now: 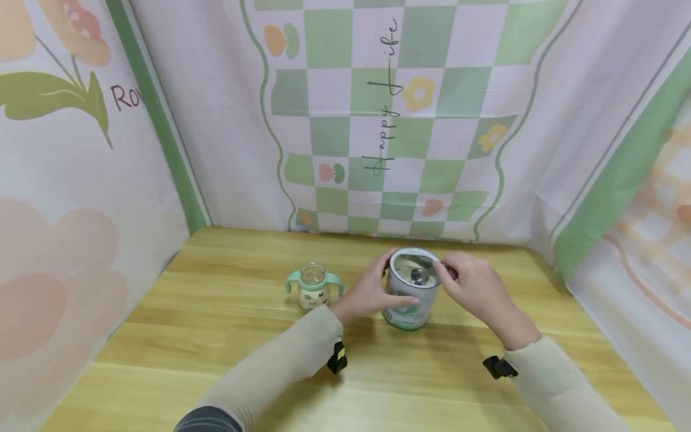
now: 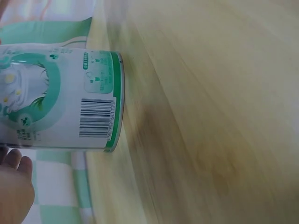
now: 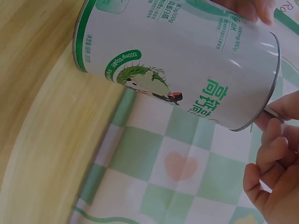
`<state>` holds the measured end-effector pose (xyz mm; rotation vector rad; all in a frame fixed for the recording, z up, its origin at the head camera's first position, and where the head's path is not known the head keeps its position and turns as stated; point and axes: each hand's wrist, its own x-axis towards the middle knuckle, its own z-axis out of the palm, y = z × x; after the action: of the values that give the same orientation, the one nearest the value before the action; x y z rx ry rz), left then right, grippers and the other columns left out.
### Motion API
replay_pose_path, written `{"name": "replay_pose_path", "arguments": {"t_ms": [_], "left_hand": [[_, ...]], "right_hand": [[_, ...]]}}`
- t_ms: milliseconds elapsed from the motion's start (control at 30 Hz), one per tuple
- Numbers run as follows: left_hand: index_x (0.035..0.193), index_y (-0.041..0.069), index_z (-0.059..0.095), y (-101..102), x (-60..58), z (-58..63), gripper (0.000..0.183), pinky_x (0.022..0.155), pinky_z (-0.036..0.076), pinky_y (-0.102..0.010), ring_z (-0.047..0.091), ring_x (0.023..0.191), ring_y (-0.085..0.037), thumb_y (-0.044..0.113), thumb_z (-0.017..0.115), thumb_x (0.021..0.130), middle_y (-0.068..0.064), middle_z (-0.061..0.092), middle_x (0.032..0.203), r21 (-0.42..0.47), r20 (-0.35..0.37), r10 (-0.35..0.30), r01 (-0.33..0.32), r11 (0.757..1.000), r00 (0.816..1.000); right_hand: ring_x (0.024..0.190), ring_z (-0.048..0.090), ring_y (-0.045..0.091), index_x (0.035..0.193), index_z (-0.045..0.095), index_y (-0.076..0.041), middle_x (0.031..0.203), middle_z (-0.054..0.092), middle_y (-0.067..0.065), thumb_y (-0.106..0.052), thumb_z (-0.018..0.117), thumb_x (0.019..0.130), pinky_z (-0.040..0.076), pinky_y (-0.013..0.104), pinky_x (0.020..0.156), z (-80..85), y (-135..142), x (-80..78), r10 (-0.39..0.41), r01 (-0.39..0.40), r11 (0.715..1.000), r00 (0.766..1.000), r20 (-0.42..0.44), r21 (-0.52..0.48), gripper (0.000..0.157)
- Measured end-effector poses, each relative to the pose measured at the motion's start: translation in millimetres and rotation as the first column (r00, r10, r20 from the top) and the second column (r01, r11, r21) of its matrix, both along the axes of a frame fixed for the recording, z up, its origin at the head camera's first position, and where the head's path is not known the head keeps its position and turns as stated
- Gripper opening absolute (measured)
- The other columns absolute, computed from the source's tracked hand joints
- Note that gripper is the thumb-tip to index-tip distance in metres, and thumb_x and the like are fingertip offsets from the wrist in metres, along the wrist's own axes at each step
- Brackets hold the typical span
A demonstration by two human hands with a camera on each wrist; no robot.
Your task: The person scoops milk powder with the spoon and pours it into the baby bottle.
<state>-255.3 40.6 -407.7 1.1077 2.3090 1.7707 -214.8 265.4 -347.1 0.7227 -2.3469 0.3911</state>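
Note:
A white and green milk powder tin [image 1: 412, 312] with its top uncovered stands on the wooden table. My left hand [image 1: 372, 291] grips its left side, the thumb across the front. In the left wrist view, the tin's barcode side [image 2: 56, 93] shows, with the left hand's fingers [image 2: 23, 167] beside it. My right hand [image 1: 477, 288] pinches the handle of a metal spoon [image 1: 418, 276] at the right of the rim; the spoon's bowl is inside the tin. In the right wrist view, my right hand [image 3: 280, 163] is at the tin's mouth, the spoon mostly hidden.
A small clear bottle [image 1: 313, 294] with mint-green side handles and an uncovered top stands left of the tin, close to my left wrist. The table [image 1: 216, 288] ends at a patterned curtain [image 1: 372, 132] behind, with more curtains at both sides.

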Motion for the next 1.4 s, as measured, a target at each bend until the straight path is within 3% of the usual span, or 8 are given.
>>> {"name": "replay_pose_path", "arguments": {"t_ms": [133, 333, 467, 700, 833, 1033, 1400], "left_hand": [[0.150, 0.024, 0.036, 6, -2.5, -1.4, 0.086, 0.100, 0.046, -0.039, 0.054, 0.124, -0.026, 0.028, 0.087, 0.081, -0.006, 0.053, 0.139, 0.048, 0.077, -0.038, 0.034, 0.998, 0.996], [0.158, 0.024, 0.023, 13, -3.9, -4.5, 0.106, 0.101, 0.045, -0.035, 0.055, 0.123, -0.018, 0.032, 0.090, 0.077, -0.001, 0.051, 0.141, 0.017, 0.167, 0.023, -0.027, 0.999, 0.986], [0.158, 0.020, 0.024, 15, -4.8, -6.7, 0.106, 0.102, 0.045, -0.034, 0.055, 0.124, -0.018, 0.029, 0.090, 0.077, -0.003, 0.050, 0.143, 0.032, 0.149, 0.022, -0.027, 0.999, 0.989], [0.152, 0.027, 0.031, 15, -9.0, -11.3, 0.097, 0.095, 0.048, -0.030, 0.057, 0.118, -0.015, 0.030, 0.091, 0.075, -0.003, 0.052, 0.140, 0.033, 0.156, 0.011, -0.016, 0.999, 0.988], [0.152, 0.028, 0.031, 14, -10.5, -12.9, 0.096, 0.096, 0.048, -0.031, 0.057, 0.119, -0.015, 0.029, 0.090, 0.076, 0.001, 0.052, 0.139, 0.038, 0.165, -0.004, -0.002, 0.999, 0.986], [0.152, 0.029, 0.030, 14, -11.0, -15.3, 0.096, 0.096, 0.048, -0.031, 0.055, 0.120, -0.013, 0.028, 0.090, 0.078, 0.009, 0.049, 0.137, 0.044, 0.164, -0.023, 0.016, 0.999, 0.986], [0.152, 0.030, 0.029, 15, -11.6, -15.7, 0.093, 0.096, 0.048, -0.030, 0.055, 0.118, -0.009, 0.026, 0.088, 0.080, 0.010, 0.049, 0.138, 0.058, 0.165, -0.047, 0.038, 0.998, 0.985]], "right_hand": [[0.052, 0.034, 0.009, 0.066, 0.052, -0.015, 0.060, 0.038, -0.008, -0.008, 0.067, 0.090, 0.031, 0.027, 0.048, 1.6, -4, -3.6, -0.011, 0.011, 0.999, 1.000, -0.014, 0.034, 0.030], [0.050, 0.035, 0.010, 0.063, 0.051, -0.017, 0.058, 0.041, -0.008, -0.011, 0.067, 0.089, 0.033, 0.032, 0.051, 1.9, -13, -10.0, -0.037, 0.038, 0.994, 0.999, -0.017, 0.105, 0.031], [0.049, 0.035, 0.010, 0.061, 0.049, -0.017, 0.056, 0.041, -0.008, -0.012, 0.065, 0.090, 0.031, 0.034, 0.053, 1.7, -19, -11.1, -0.062, 0.062, 0.990, 0.998, -0.003, 0.130, 0.033], [0.047, 0.036, 0.011, 0.060, 0.048, -0.016, 0.052, 0.040, -0.007, -0.010, 0.066, 0.092, 0.038, 0.039, 0.055, 1.0, -29, -12.1, -0.059, 0.053, 0.993, 0.997, 0.052, 0.109, 0.036], [0.045, 0.035, 0.011, 0.061, 0.049, -0.015, 0.052, 0.040, -0.007, -0.010, 0.065, 0.093, 0.038, 0.036, 0.053, -0.2, -32, -15.4, -0.060, 0.050, 0.994, 0.992, 0.107, 0.099, 0.037], [0.044, 0.036, 0.007, 0.065, 0.056, -0.014, 0.052, 0.041, -0.008, -0.010, 0.065, 0.095, 0.034, 0.027, 0.045, -0.3, -33, -18.2, -0.025, 0.008, 0.997, 0.976, 0.217, 0.078, 0.032], [0.050, 0.041, 0.005, 0.073, 0.065, -0.011, 0.058, 0.050, -0.010, -0.009, 0.067, 0.095, 0.039, 0.025, 0.048, 0.8, -34, -21.6, 0.053, -0.075, 0.995, 0.962, 0.268, 0.071, 0.023]]}}
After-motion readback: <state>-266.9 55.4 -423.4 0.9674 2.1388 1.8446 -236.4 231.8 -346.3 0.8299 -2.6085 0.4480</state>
